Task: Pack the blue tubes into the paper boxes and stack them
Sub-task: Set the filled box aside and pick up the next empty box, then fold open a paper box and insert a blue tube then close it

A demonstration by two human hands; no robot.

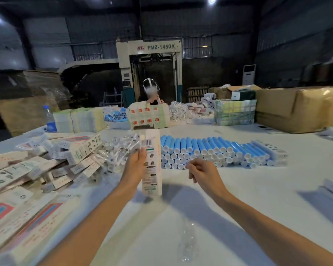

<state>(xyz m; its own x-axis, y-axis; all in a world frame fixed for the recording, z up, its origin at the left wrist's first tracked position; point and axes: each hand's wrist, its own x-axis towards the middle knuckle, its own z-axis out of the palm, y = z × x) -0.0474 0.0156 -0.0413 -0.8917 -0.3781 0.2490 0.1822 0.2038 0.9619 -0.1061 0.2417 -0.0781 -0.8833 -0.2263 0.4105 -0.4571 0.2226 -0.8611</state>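
Observation:
My left hand (136,166) grips a long white paper box (151,162) and holds it upright on the white table (238,198). A barcode shows near the box's top. To its right lies a stacked pile of blue tubes (215,150) with white caps facing me. My right hand (202,169) hovers just in front of the pile's near left corner, fingers curled, with nothing visible in it. Packed paper boxes (37,169) lie heaped on the left.
Small clear plastic packets (119,150) lie between the heap and the held box. A person sits across the table behind printed cartons (149,116). Flat box stacks (79,120), a water bottle (50,120) and big cardboard boxes (300,108) line the far edge. Crumpled clear plastic (186,242) lies near me.

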